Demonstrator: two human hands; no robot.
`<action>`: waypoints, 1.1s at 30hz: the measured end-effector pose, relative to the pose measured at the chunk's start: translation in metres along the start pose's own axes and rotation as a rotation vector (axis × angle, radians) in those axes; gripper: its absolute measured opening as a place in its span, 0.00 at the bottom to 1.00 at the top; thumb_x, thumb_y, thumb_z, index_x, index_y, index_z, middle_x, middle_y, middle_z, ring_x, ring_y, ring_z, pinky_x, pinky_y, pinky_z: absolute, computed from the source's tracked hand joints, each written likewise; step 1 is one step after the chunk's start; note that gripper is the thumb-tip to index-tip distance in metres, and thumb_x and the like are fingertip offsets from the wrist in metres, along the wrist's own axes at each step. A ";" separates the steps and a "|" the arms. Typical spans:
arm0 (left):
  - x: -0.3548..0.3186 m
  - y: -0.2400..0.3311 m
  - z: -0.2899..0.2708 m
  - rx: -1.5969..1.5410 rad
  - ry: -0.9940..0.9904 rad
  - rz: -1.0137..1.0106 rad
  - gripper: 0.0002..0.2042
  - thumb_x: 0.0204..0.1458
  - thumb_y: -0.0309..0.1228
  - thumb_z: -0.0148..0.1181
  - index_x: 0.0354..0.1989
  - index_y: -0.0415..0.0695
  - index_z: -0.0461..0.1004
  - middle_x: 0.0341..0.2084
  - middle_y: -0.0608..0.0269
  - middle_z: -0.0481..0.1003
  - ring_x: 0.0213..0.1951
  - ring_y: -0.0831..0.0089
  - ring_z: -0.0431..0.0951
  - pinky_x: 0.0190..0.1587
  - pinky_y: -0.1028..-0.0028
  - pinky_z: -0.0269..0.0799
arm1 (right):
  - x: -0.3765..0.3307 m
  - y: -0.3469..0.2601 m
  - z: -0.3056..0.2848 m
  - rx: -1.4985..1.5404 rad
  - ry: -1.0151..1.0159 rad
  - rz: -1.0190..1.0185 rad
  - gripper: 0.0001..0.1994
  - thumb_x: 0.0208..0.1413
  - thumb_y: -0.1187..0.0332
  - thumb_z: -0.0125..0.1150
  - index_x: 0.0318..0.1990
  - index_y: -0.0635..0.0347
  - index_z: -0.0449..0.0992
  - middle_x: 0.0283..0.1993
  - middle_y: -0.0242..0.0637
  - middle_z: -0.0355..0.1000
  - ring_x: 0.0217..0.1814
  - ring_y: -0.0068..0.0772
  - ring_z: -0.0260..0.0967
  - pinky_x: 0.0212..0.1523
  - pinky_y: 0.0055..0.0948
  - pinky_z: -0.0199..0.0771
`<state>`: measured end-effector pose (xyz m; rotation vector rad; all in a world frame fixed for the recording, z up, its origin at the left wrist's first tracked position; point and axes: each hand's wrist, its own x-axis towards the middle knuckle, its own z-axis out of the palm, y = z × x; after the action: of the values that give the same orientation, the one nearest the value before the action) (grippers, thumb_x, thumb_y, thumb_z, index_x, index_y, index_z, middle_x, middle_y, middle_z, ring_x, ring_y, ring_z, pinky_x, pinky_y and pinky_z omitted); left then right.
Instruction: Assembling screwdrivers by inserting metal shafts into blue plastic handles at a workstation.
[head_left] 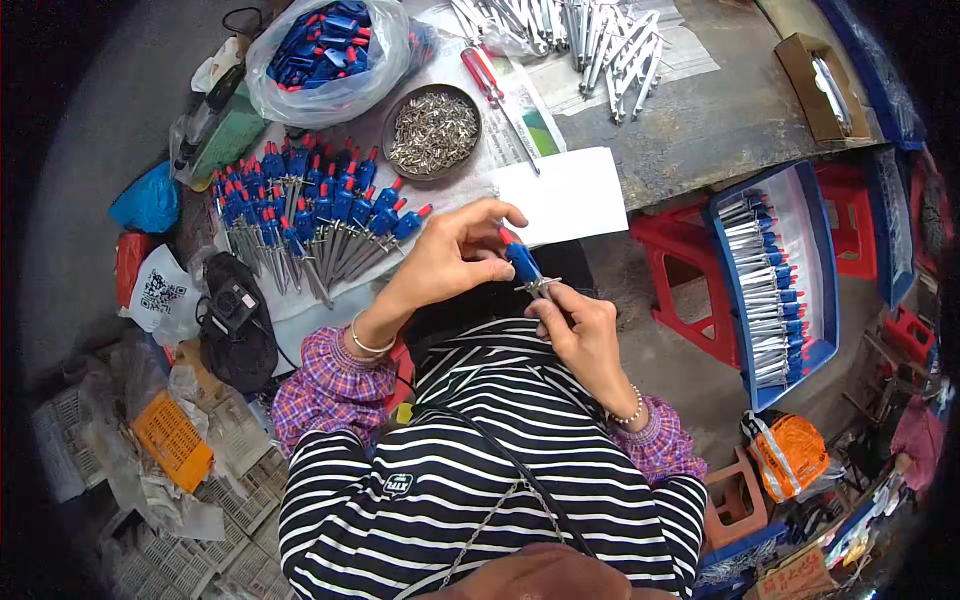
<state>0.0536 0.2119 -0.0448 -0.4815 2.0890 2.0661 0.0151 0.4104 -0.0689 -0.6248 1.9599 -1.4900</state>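
Held in front of my chest is a blue plastic piece with a red tip and metal fittings (522,262). My left hand (450,255) closes thumb and fingers on its blue end. Around the metal end, my right hand (583,338) is closed, and its fingers hide part of the metal. Fanned out at the table's left lie many similar blue pieces with red tips and metal shafts (335,205). A round dark bowl of small screws (432,135) stands just beyond my hands.
Behind the bowl is a clear bag of blue and red parts (330,60). A red-handled screwdriver (500,105) lies beside a white sheet (565,192). Silver metal shafts (630,55) are piled farther back. On red stools at right sits a blue tray (822,350) of blue-ended pieces.
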 end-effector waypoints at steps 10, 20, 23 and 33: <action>0.002 -0.002 -0.013 -0.109 -0.100 -0.113 0.17 0.39 0.19 0.66 0.40 0.35 0.72 0.30 0.65 0.75 0.31 0.82 0.75 0.35 0.84 0.71 | 0.002 -0.010 0.001 0.142 -0.045 0.103 0.07 0.54 0.75 0.53 0.28 0.69 0.75 0.19 0.32 0.72 0.17 0.16 0.66 0.19 0.16 0.66; 0.006 -0.005 -0.010 -0.101 -0.130 -0.118 0.15 0.42 0.21 0.65 0.40 0.36 0.73 0.28 0.67 0.75 0.30 0.84 0.74 0.34 0.86 0.69 | 0.001 -0.004 0.001 0.292 -0.079 0.205 0.09 0.55 0.74 0.52 0.26 0.69 0.74 0.19 0.31 0.70 0.17 0.14 0.63 0.18 0.15 0.64; 0.008 -0.009 -0.009 -0.055 -0.153 -0.074 0.15 0.43 0.21 0.64 0.42 0.36 0.72 0.28 0.68 0.74 0.31 0.85 0.73 0.34 0.86 0.69 | 0.002 0.001 -0.001 0.490 -0.151 0.342 0.09 0.57 0.72 0.52 0.29 0.69 0.73 0.23 0.32 0.71 0.19 0.14 0.63 0.20 0.14 0.64; 0.019 0.013 -0.075 0.876 0.542 0.317 0.12 0.41 0.23 0.58 0.37 0.40 0.75 0.30 0.58 0.77 0.28 0.72 0.76 0.32 0.75 0.71 | 0.006 0.006 -0.005 0.635 -0.155 0.381 0.07 0.57 0.72 0.52 0.33 0.69 0.73 0.27 0.34 0.72 0.21 0.13 0.64 0.22 0.13 0.66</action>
<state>0.0393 0.1353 -0.0373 -0.6156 3.2462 0.9472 0.0072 0.4111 -0.0747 -0.0774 1.2834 -1.6296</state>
